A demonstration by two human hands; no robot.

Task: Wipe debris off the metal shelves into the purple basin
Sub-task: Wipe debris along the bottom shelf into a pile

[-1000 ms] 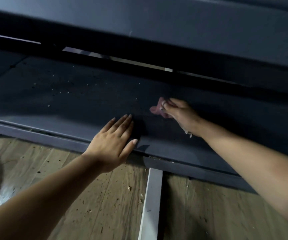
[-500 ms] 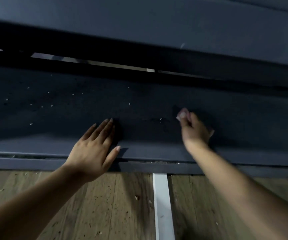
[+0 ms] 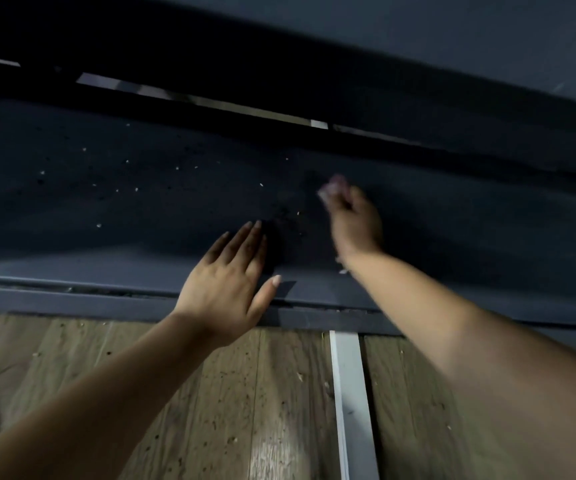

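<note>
A dark metal shelf [image 3: 113, 216] runs across the view, low above the floor. Pale crumbs of debris [image 3: 134, 181] lie scattered over its left half, and a darker heap of debris [image 3: 288, 216] sits between my hands. My left hand [image 3: 231, 282] lies flat on the shelf's front part with straight fingers. My right hand [image 3: 352, 220] is blurred over the shelf and grips a small pinkish cloth [image 3: 331, 188] that sticks out past its fingers. The purple basin is not in view.
Another dark shelf [image 3: 418, 36] overhangs from above, leaving a low gap. A bright slit [image 3: 193, 98] shows along the back. Below the shelf edge is a crumb-strewn wooden floor [image 3: 227, 410] with a white strip [image 3: 352, 403] running toward me.
My right hand with the cloth has swept from the shelf's middle toward the right and back toward the heap. My left hand stays flat on the shelf. The camera has shifted.
</note>
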